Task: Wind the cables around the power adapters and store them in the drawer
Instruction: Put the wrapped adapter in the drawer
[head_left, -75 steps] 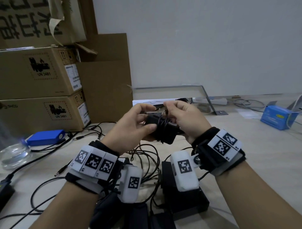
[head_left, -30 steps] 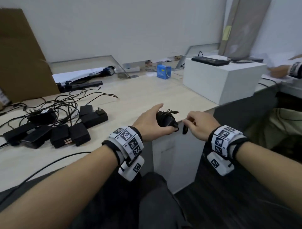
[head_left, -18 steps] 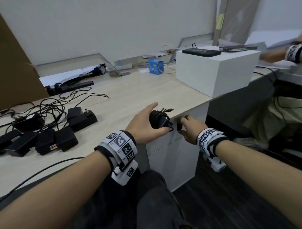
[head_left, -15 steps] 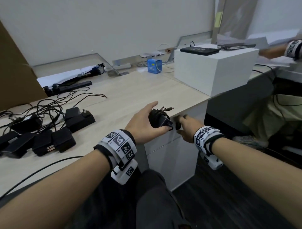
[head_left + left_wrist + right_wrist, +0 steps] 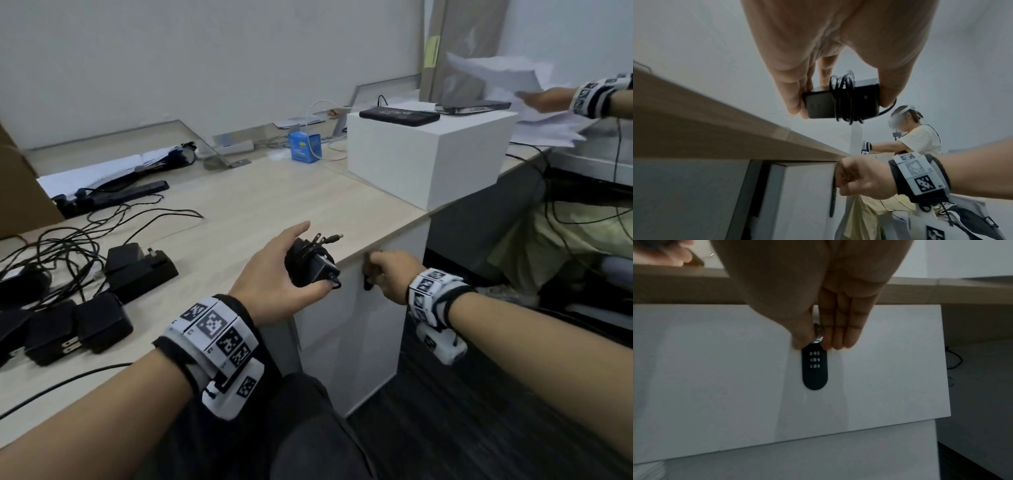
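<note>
Now, you hold one black power adapter in your left hand, its thin black cable wound several turns around its middle, thumb on one end and fingers on the other. In the head view its two metal prongs and the barrel plug stick out toward 1 o'clock, and it hovers just above the front edge of the desk.

Your right hand is closed on the silver knob at the top of one black oval lock plate on the white drawer front, thumb and fingers pinching it. The plate carries three rows of small white marks, too blurred to read. In the left wrist view the drawer front stands slightly out from its frame.

At 9 o'clock on the desk lie about six more black adapters, their loose cables tangled toward 10 o'clock. At 12 o'clock stands one small blue box, its label unreadable, and at 1 o'clock one white box with a flat black device on top. At 2 o'clock another person's hand handles white papers.
</note>
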